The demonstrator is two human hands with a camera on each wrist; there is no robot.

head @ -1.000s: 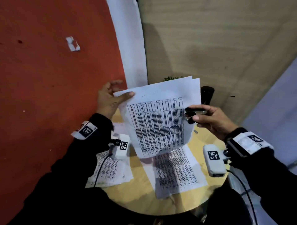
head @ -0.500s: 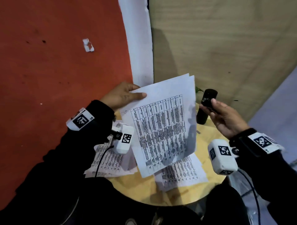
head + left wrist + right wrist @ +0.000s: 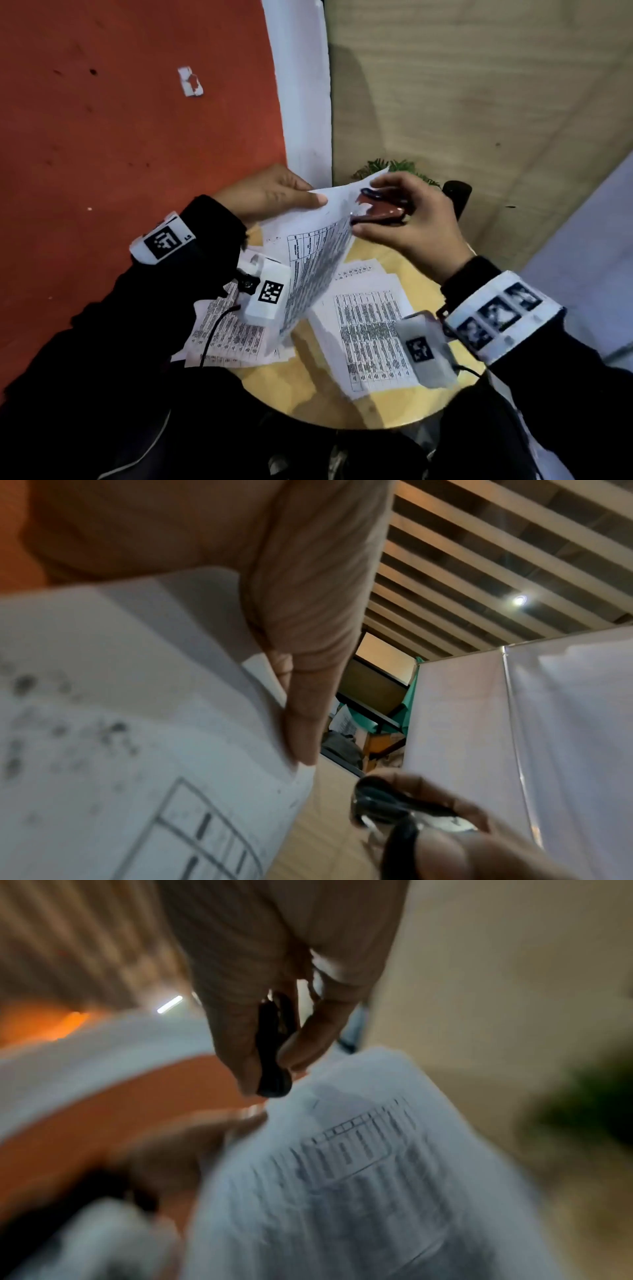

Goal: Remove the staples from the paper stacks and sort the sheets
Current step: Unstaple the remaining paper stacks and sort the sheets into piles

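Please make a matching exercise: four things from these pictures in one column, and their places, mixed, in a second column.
1. black staple remover
2. held-up stack of printed white sheets
3. black cylinder
4. torn white paper scrap

A. on the red floor
B. pinched by the left hand
C. at the round wooden table's far edge
D. in the right hand

Pairs: 1-D, 2-B, 3-C, 4-A

- Round wooden table (image 3: 318, 394), lower centre of the head view.
- Printed sheets (image 3: 370, 339) lie flat right of centre.
- Second pile of sheets (image 3: 229, 337) at the left edge, partly under the left wrist camera.
- Black cylindrical object (image 3: 457, 197) stands at the far right rim.
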